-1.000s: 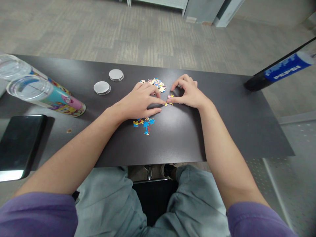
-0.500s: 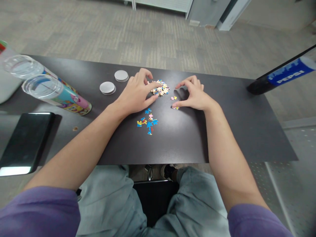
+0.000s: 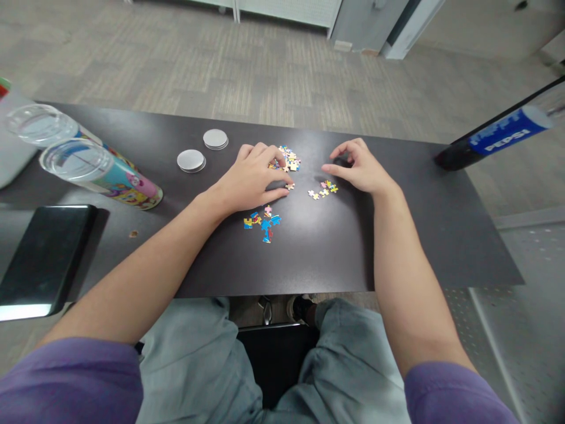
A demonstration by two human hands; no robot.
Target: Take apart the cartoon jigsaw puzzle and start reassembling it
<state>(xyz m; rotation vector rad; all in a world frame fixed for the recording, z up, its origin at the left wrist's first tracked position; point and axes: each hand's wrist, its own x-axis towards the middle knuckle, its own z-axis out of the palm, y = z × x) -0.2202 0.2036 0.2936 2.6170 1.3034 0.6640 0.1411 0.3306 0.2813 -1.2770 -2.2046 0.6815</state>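
My left hand (image 3: 253,178) reaches over the table with a jigsaw piece (image 3: 290,186) between the tips of its thumb and index finger. Its other fingers lie beside a pile of small jigsaw pieces (image 3: 290,158) and partly cover it. To the right, my right hand (image 3: 361,168) hovers with thumb and fingers apart and nothing visible between them. Just below its fingertips lies a loose group of pink, yellow and pale pieces (image 3: 325,192). Nearer my body, a cluster of mostly blue pieces (image 3: 265,225) is spread on the table, with some yellow, red and pink among them.
Two small stacks of white discs (image 3: 190,160) lie left of my hand on the dark table (image 3: 326,253). Clear-topped cartoon tubes (image 3: 110,171) and a black flat device (image 3: 46,253) are farther left. A Pepsi bottle (image 3: 498,138) stands at the right end.
My left hand has drawn back toward me from the pile, with a piece at its fingertips. My right hand has moved right and lifted off its pieces; more pieces now show there.
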